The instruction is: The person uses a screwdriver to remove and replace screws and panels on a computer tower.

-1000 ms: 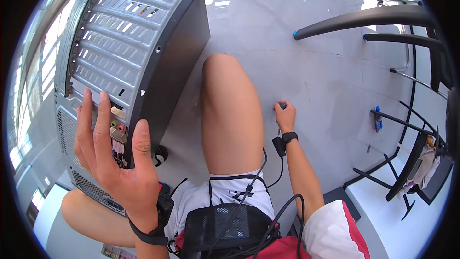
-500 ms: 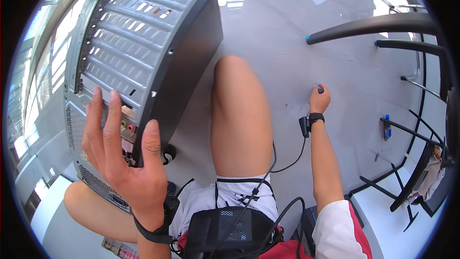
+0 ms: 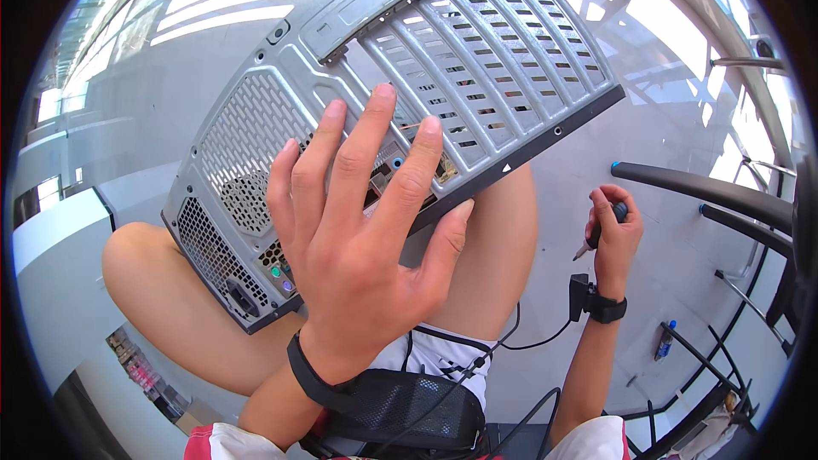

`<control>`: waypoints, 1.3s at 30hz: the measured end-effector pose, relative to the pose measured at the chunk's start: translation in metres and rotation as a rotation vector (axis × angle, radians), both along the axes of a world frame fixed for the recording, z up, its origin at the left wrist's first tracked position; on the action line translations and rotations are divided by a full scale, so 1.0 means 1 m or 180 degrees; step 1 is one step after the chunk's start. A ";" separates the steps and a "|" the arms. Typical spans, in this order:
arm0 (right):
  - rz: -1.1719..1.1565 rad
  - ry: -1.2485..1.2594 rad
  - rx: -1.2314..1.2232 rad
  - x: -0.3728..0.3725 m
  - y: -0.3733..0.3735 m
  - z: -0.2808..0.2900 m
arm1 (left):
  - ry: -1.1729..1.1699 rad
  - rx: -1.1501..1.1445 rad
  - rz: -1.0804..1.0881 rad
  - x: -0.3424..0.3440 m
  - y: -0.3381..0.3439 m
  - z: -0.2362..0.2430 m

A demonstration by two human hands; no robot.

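Observation:
A grey metal computer case (image 3: 541,55) leans across in front of me, its back panel with slot covers, vents and ports turned toward me. Flat against that panel, over the port area, lies my left hand (image 3: 366,243) with fingers spread; it hides some of the ports. Off to the right of the case, my right hand (image 3: 624,249) is closed around the dark handle of a screwdriver (image 3: 620,211). Its short shaft points down to the left, apart from the case.
Black chair legs (image 3: 703,187) reach in from the right. On the floor near them lies a small blue-capped object (image 3: 665,341). My knees (image 3: 141,260) are bent beside and under the case. A thin cable (image 3: 545,341) runs from my right wrist.
The case has turned clockwise and swung right, over my raised leg, with my left hand on it. My right hand has moved right and lower in view, and the screwdriver now shows.

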State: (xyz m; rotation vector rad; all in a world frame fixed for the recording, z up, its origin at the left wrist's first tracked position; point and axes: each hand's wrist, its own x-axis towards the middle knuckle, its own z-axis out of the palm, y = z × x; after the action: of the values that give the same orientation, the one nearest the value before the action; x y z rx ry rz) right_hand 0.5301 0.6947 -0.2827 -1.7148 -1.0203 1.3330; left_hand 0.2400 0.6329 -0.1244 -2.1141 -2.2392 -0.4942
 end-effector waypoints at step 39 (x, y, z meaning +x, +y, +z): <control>0.1583 -0.1336 0.1042 -0.109 0.056 0.163 | -0.0339 0.0359 0.0197 -0.002 -0.004 -0.016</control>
State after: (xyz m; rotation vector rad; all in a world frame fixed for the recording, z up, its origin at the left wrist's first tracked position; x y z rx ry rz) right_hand 0.4209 0.7504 -0.1197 -1.5727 -1.8889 1.0185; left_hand 0.2381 0.6285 -0.1404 -2.0034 -2.2638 -0.7275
